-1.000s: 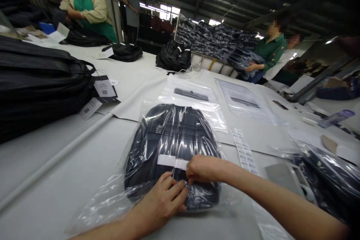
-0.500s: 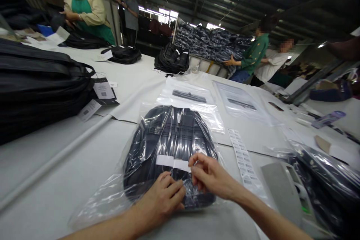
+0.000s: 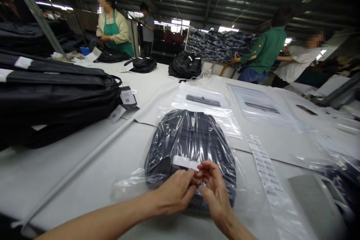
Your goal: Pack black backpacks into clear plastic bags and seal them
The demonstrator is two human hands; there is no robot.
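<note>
A dark backpack (image 3: pixel 194 138) lies inside a clear plastic bag (image 3: pixel 132 185) on the white table. White strips (image 3: pixel 181 161) show across its middle. Over its lower part, my left hand (image 3: pixel 180 191) has its fingers closed together, and their tips are near those of my right hand (image 3: pixel 213 187). The right hand's fingers are curled, with thumb and index finger close together. What lies between the fingertips of either hand is too small to make out.
Black backpacks with tags (image 3: pixel 56 97) are piled at the left. Flat plastic bags (image 3: pixel 202 99) lie beyond the wrapped one. A label sheet (image 3: pixel 266 172) and a grey device (image 3: pixel 312 202) are at the right. Several people stand behind the table.
The view has turned left. My hands have come together over the lower part of the backpack, fingertips now close to each other; they were apart before.
</note>
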